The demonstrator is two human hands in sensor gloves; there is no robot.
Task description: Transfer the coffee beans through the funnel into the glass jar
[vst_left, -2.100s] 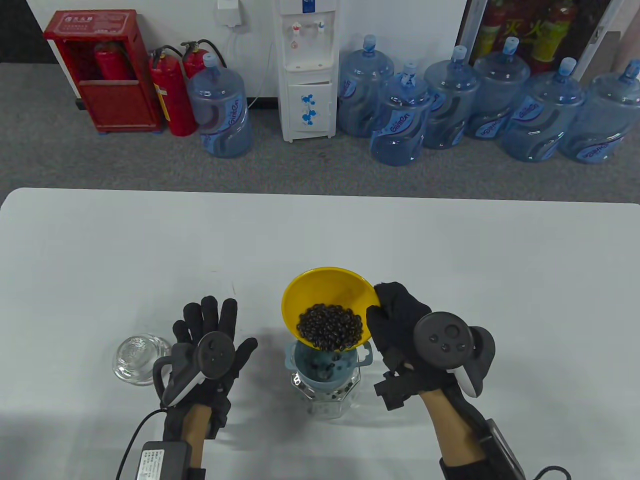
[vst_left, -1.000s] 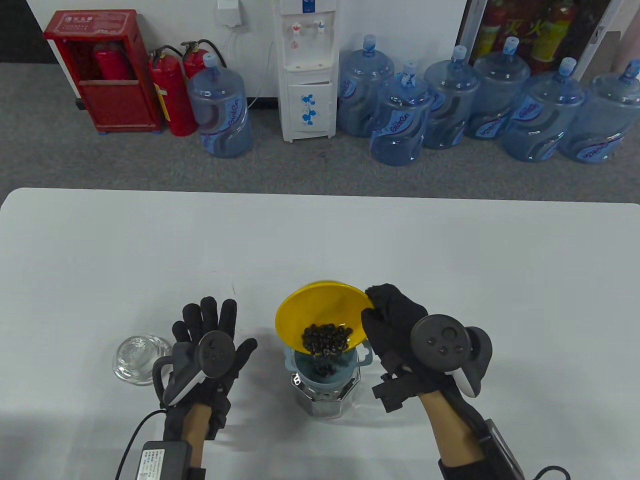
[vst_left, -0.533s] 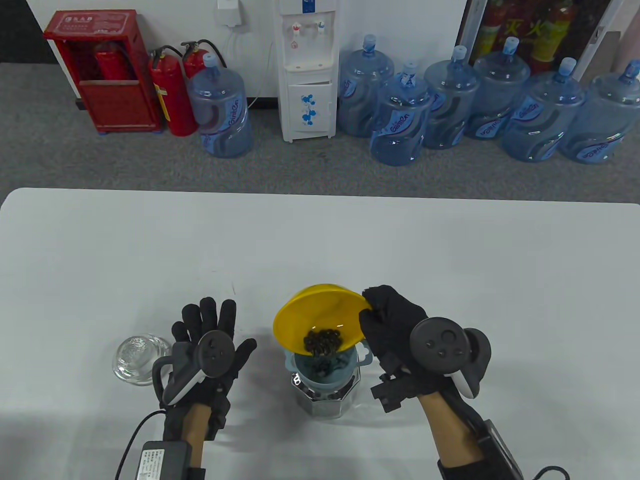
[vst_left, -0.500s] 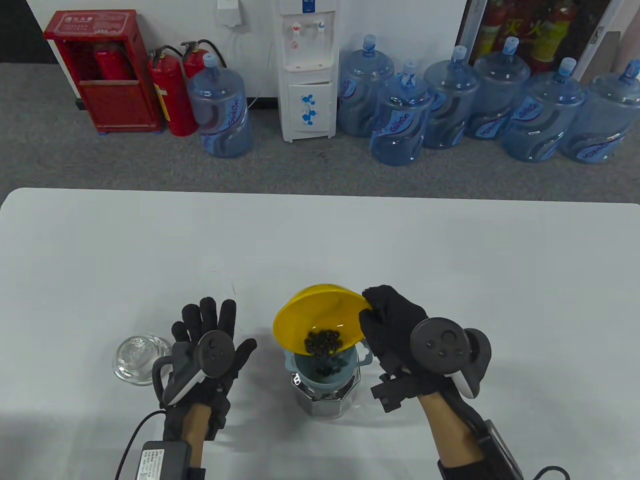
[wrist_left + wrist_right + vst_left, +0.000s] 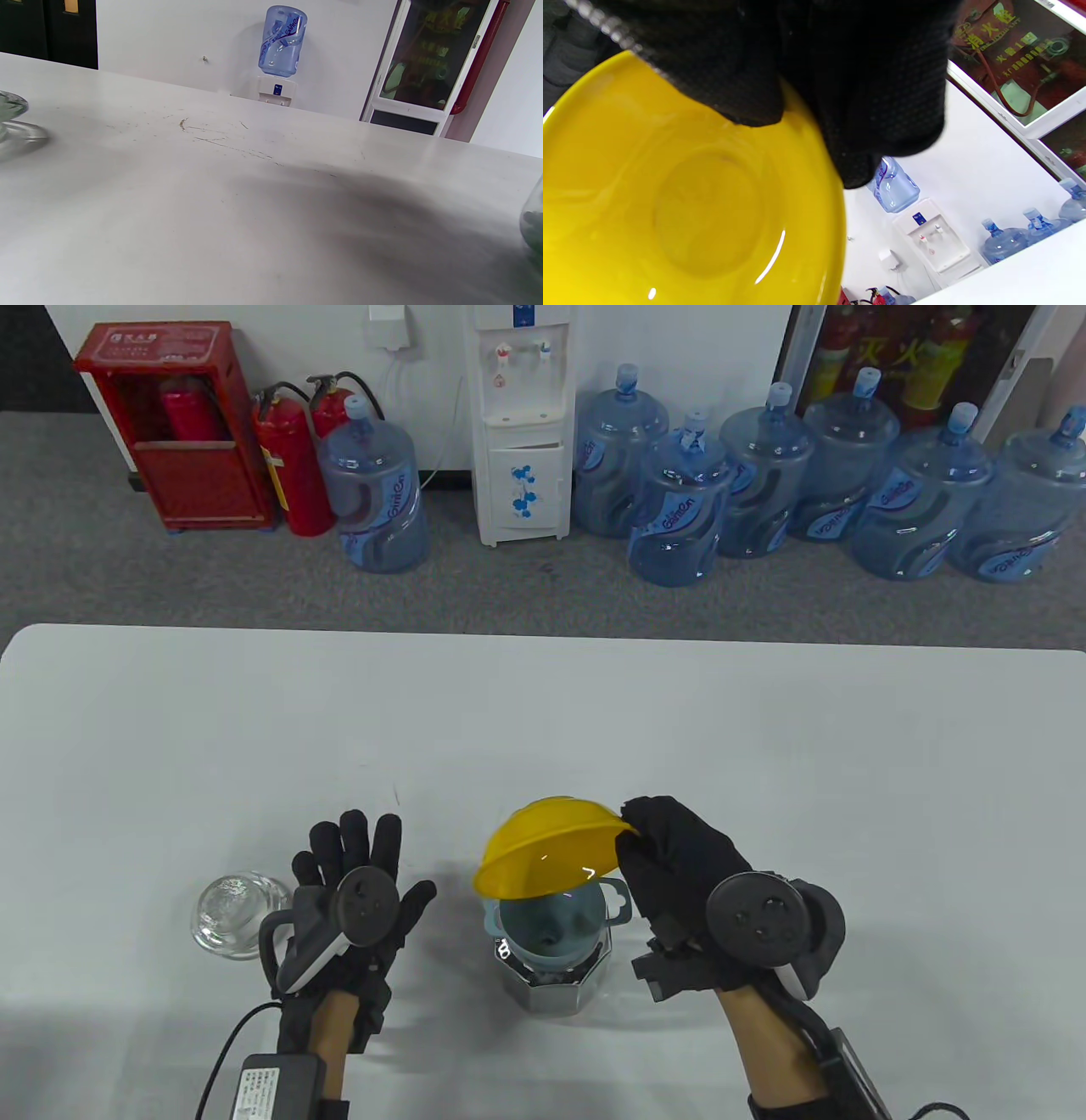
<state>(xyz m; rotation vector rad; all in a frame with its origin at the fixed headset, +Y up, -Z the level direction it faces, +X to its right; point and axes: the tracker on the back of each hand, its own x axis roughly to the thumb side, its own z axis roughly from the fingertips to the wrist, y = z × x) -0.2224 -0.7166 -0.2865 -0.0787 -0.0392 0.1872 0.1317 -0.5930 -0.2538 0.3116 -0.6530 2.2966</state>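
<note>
Yellow bowl [image 5: 543, 848], plastic, is tipped steeply over a blue funnel [image 5: 553, 925], its underside toward the camera in the table view. The right hand [image 5: 679, 891] grips the bowl's rim on its right side; in the right wrist view the black gloved fingers [image 5: 840, 84] press on the rim, thumb over the inner face, and the bowl's inside [image 5: 691, 203] looks bare of beans.

The funnel sits in the mouth of a faceted glass jar [image 5: 556, 984], which stands on the white table [image 5: 543, 712] near the front edge, between the two hands. A few dark beans [image 5: 553, 938] show at the funnel's throat; dark contents show through the jar's glass, but how full it is cannot be told.

The left hand [image 5: 352, 916] lies flat on the table, palm down, fingers spread, holding nothing, well to the left of the jar. Just left of it sits a clear glass lid [image 5: 231, 914], touching nothing else; the same lid shows at the left edge of the left wrist view [image 5: 15, 127], w/ the jar's side at the right edge [image 5: 533, 220].
</note>
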